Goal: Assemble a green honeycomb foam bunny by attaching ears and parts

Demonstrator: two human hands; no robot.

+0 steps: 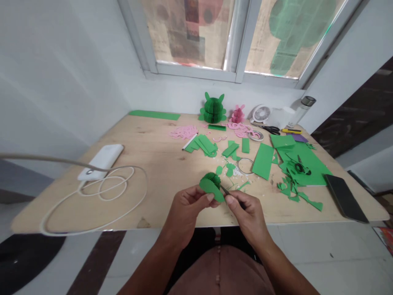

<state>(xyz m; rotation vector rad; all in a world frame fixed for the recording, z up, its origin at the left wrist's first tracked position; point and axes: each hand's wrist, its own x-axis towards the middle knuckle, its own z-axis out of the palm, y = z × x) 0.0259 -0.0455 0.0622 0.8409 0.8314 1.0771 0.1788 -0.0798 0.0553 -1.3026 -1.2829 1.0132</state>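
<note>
My left hand is closed around a small green folded-paper piece, thumb on its smooth rounded face. Tight pleats show along the piece's far side. Close by on the right, my right hand pinches a dark, slim pointed tool, perhaps tweezers. The tool's tip meets the pleated edge; most of its handle is hidden in my fingers. Just beyond both hands lie small green paper scraps and a metallic ring, perhaps a tape roll.
A green paper figure and a smaller pink one stand by the wall, near a white fan and a bottle. Scissors lie on green sheets. A phone is right; a white power bank with looped cable is left.
</note>
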